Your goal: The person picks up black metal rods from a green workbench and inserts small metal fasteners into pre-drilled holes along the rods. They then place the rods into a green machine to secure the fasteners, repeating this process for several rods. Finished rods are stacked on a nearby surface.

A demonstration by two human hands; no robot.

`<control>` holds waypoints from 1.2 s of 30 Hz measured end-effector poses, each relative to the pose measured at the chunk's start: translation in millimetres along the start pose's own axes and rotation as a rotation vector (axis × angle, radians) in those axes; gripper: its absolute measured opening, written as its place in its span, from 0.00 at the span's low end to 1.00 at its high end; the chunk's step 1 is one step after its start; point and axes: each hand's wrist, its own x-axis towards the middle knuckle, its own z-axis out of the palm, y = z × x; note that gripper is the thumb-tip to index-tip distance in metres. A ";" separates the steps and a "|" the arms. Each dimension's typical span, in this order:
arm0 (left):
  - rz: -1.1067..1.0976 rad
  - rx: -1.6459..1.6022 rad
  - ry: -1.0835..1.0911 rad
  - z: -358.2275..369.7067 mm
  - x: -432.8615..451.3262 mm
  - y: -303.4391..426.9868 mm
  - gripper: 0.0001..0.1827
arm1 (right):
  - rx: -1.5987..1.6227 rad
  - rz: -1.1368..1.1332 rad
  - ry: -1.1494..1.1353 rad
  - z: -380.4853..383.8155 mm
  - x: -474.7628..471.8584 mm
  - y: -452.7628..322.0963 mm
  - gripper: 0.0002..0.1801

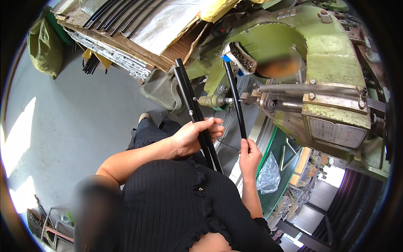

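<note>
Several black tubes cross the hollow of my left hand (196, 135), its thumb over them and its fingers loosely curled. A round metal fitting sits on one of these black tubes (185, 91). The fingers and thumb of my right hand (250, 154) pinch the lower end of a single black tube (237, 110). That tube's middle lies between the tool tip (227, 100) and the opposing metal head (248, 98) of a green machine (327, 66). An open box of small metal fasteners (241, 59) stands near the tube's upper end.
Black rods (121, 14) lie on cardboard-covered stock (151, 53) at the upper left. A green sack (45, 50) rests on the floor (94, 94). A clear plastic bag (269, 173) lies on a green surface (277, 195) at the right. The machine's frame and spring (308, 88) border the work area.
</note>
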 end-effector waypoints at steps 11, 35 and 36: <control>-0.001 0.053 -0.070 12.9 -9.8 -2.0 0.29 | 0.571 0.360 -0.452 -19.5 -19.5 -25.9 0.24; 0.619 0.804 0.457 -20.4 36.2 345.4 0.31 | 1.234 0.221 -1.121 222.0 147.1 -212.2 0.12; 0.688 0.991 0.457 -43.6 51.1 361.5 0.34 | 1.273 0.237 -0.996 251.8 169.3 -231.6 0.09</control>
